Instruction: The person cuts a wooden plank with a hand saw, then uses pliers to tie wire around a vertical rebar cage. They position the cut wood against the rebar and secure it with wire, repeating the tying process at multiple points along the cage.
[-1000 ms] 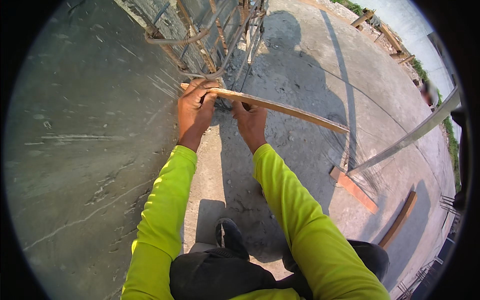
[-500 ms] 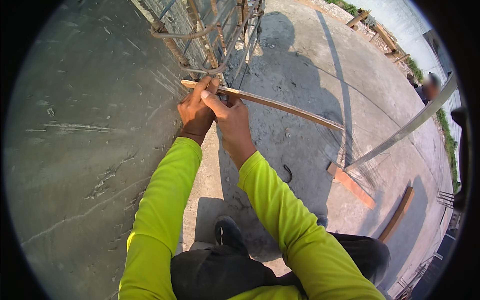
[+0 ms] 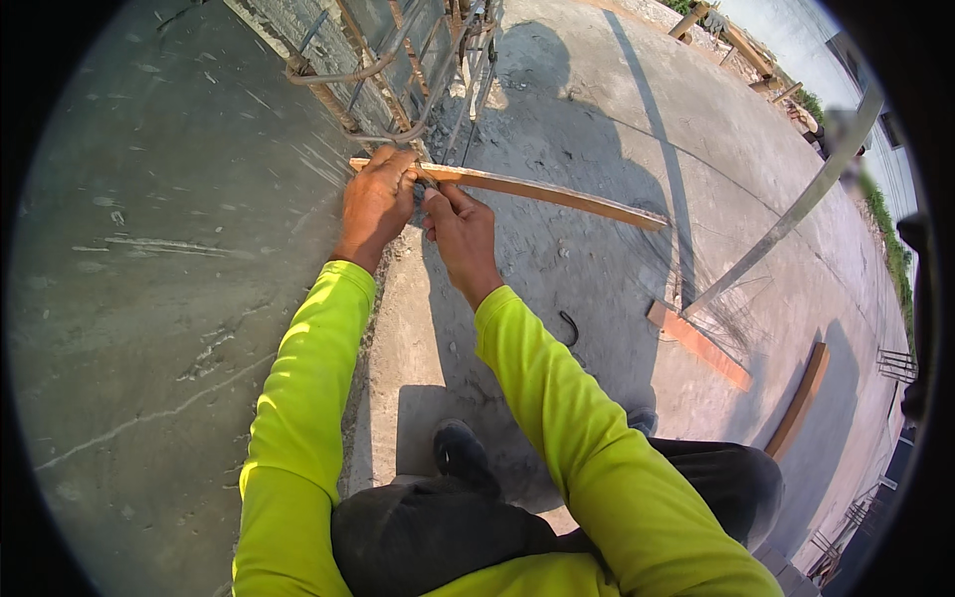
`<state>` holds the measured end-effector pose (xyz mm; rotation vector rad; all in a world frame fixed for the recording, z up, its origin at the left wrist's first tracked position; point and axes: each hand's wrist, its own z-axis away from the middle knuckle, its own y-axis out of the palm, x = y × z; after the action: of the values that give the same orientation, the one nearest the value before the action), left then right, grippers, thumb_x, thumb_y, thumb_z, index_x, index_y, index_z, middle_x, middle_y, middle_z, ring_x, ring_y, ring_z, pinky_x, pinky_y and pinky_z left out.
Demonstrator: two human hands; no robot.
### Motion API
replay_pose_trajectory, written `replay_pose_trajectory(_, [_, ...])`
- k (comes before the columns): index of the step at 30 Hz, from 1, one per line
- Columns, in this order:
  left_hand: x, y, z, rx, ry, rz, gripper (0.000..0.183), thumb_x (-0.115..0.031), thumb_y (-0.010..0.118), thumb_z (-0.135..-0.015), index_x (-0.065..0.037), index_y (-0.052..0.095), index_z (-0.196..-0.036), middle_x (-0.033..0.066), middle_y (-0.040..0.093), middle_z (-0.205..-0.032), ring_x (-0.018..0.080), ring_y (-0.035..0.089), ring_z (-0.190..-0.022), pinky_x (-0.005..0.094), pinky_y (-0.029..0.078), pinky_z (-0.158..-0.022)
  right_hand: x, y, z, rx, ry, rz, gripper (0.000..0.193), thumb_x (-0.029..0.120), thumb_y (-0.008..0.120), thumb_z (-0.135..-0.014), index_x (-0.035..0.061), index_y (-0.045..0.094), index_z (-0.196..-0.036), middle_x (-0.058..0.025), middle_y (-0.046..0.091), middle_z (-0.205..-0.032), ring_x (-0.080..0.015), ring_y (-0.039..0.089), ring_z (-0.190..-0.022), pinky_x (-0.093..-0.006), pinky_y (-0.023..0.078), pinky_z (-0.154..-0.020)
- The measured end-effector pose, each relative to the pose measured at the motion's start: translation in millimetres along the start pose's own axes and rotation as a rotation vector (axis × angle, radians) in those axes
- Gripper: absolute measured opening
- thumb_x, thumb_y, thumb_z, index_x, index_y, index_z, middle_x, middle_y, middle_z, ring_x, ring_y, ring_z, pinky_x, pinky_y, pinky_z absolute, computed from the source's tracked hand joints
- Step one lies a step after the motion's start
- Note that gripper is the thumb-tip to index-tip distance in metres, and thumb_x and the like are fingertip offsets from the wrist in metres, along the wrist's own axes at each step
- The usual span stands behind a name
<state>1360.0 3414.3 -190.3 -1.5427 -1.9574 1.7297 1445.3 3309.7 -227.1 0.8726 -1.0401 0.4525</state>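
Observation:
A narrow wooden strip (image 3: pixel 557 195) reaches from the foot of the steel rebar cage (image 3: pixel 406 75) out over the concrete to the right. Around its left end my left hand (image 3: pixel 376 194) is closed, its back toward me. Just below the strip and close beside the left hand, my right hand (image 3: pixel 462 231) has curled fingers. A small dark piece shows at its fingertips, too small and covered to name. The undersides of both hands are hidden.
Left of me stands a smooth grey concrete surface (image 3: pixel 179 328). On the right lie a flat reddish wooden piece (image 3: pixel 699 345) with a long metal strip (image 3: pixel 786 214) rising beside it, loose thin wires (image 3: pixel 731 318) and another timber (image 3: pixel 799 401). A dark curved bit (image 3: pixel 569 328) lies on the floor.
My right hand has drawn back from over the left hand to below the strip, its fingers now curled. The left hand has shifted its grip. The strip has turned slightly, showing more of its side.

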Motion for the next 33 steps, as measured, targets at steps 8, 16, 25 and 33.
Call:
replay_pose_trajectory(8, [13, -12, -15, 0.230, -0.166, 0.281, 0.040, -0.024, 0.067, -0.093, 0.004, 0.066, -0.122, 0.0173, 0.068, -0.118, 0.0307, 0.069, -0.099, 0.0375, 0.053, -0.085, -5, 2, 1, -0.064, 0.011, -0.027, 0.028, 0.017, 0.064, -0.099, -0.0041, 0.069, -0.116, -0.0032, 0.066, -0.084, -0.0073, 0.057, -0.066, -0.0231, 0.047, -0.056])
replay_pose_trajectory(16, [5, -18, -18, 0.320, -0.345, 0.478, 0.033, -0.027, 0.070, -0.094, 0.000, 0.071, -0.112, 0.0034, 0.064, -0.088, 0.0107, 0.059, -0.074, 0.0289, 0.051, -0.059, -16, 22, 24, -0.154, 0.128, -0.326, 0.032, 0.014, 0.061, -0.100, -0.0036, 0.064, -0.126, -0.0061, 0.068, -0.083, -0.0098, 0.057, -0.058, -0.0242, 0.047, -0.051])
replay_pose_trajectory(25, [2, -28, -36, 0.456, -0.246, 0.223, 0.027, -0.028, 0.072, -0.092, -0.002, 0.072, -0.101, 0.0068, 0.065, -0.077, 0.0141, 0.056, -0.066, 0.0325, 0.048, -0.063, -4, 49, 28, -0.222, 0.307, -0.591, 0.015, 0.020, 0.064, -0.100, 0.0063, 0.069, -0.104, 0.0014, 0.061, -0.080, -0.0057, 0.051, -0.062, -0.0237, 0.043, -0.052])
replay_pose_trajectory(33, [21, -21, -52, 0.599, -0.318, 0.139, 0.060, -0.039, 0.073, -0.088, 0.008, 0.063, -0.124, 0.0205, 0.072, -0.108, 0.0271, 0.069, -0.098, 0.0352, 0.052, -0.090, 4, 51, 29, -0.098, 0.309, -0.713, 0.014, 0.022, 0.059, -0.101, 0.0088, 0.063, -0.103, 0.0016, 0.057, -0.082, -0.0061, 0.046, -0.063, -0.0253, 0.040, -0.053])
